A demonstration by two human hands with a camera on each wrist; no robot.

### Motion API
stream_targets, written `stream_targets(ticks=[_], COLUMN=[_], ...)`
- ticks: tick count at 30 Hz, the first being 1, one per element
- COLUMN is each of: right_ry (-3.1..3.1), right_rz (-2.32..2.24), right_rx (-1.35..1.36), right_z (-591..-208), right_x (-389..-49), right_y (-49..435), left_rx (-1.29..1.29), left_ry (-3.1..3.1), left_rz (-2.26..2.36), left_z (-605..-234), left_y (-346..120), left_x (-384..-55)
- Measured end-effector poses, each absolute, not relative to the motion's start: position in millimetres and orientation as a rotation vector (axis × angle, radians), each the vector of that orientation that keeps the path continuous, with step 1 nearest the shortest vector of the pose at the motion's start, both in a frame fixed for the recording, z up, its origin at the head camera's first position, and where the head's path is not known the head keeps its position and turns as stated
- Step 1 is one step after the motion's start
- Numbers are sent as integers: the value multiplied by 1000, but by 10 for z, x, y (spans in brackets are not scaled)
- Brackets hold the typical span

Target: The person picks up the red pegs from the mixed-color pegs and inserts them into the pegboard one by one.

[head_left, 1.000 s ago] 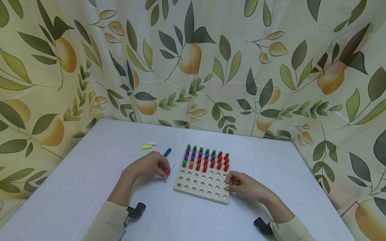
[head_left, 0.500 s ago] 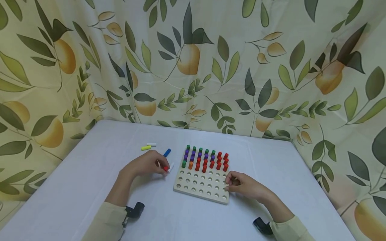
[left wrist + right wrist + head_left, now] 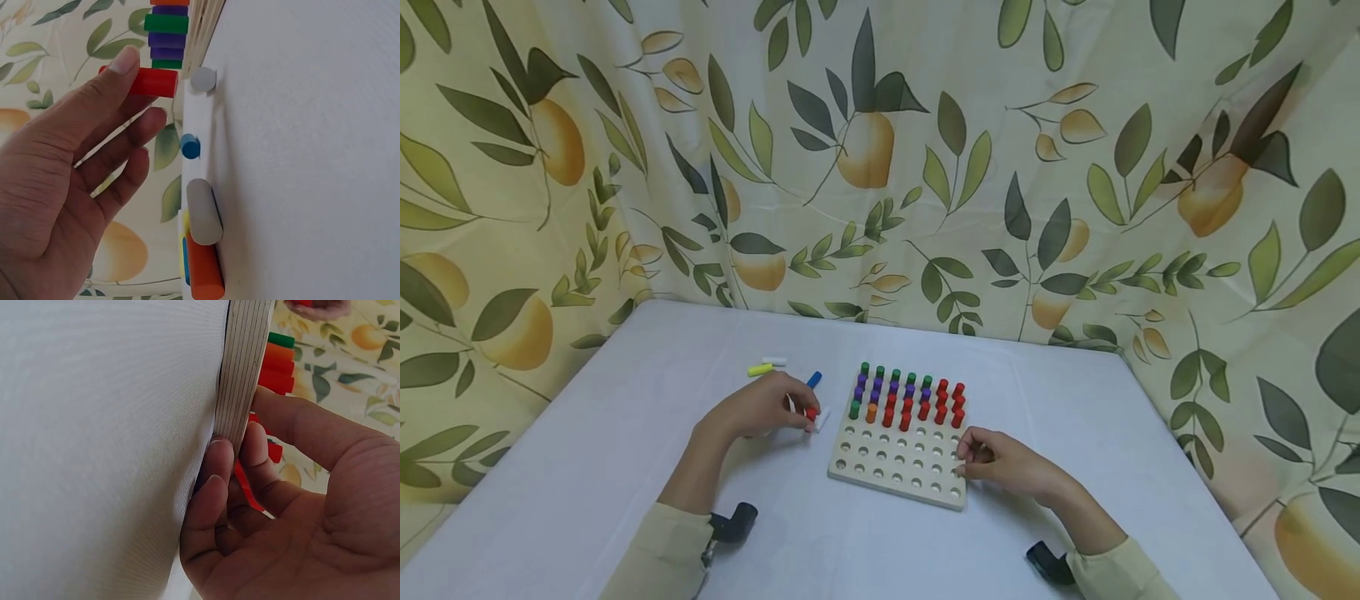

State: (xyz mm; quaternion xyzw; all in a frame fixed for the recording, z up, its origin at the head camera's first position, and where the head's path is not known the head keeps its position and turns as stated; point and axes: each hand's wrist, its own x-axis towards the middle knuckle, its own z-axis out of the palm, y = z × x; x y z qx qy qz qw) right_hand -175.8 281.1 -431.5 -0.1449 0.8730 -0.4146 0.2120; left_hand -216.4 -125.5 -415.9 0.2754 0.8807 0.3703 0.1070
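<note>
My left hand (image 3: pixel 767 406) pinches a red peg (image 3: pixel 155 82) between thumb and forefinger, the other fingers loosely bent. The peg is held sideways, above the white cloth and just left of the pegboard (image 3: pixel 887 485). A white peg (image 3: pixel 822 419) lies right beside those fingertips, and a blue peg (image 3: pixel 814 379) lies behind them. Green, purple, red and orange pegs stand upright in the board's far rows; its near rows show open holes. My right hand (image 3: pixel 1011 462) grips the board's right edge, thumb on the top face and fingers against the side (image 3: pixel 240 375).
Beyond my left hand lie a yellow peg (image 3: pixel 760 369) and another white peg (image 3: pixel 774 362). An orange peg (image 3: pixel 206 272) shows low in the left wrist view. A leaf-and-fruit patterned curtain (image 3: pixel 820 208) hangs behind the white-covered table (image 3: pixel 1037 392).
My left hand has risen slightly with the red peg, which has turned a little in the fingers. My right hand stays on the board's edge. The head view has shifted slightly.
</note>
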Motion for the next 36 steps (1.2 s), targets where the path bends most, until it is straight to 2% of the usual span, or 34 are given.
stream_targets(ticks=[36], right_ry=[2418], right_rz=[-1166], right_rx=[-395], right_z=[-4320], right_x=[-1732], right_y=[2809], left_rx=[1048], left_ry=[2550], left_rz=[1074], left_z=[-4039], left_y=[-761], left_x=[-2315])
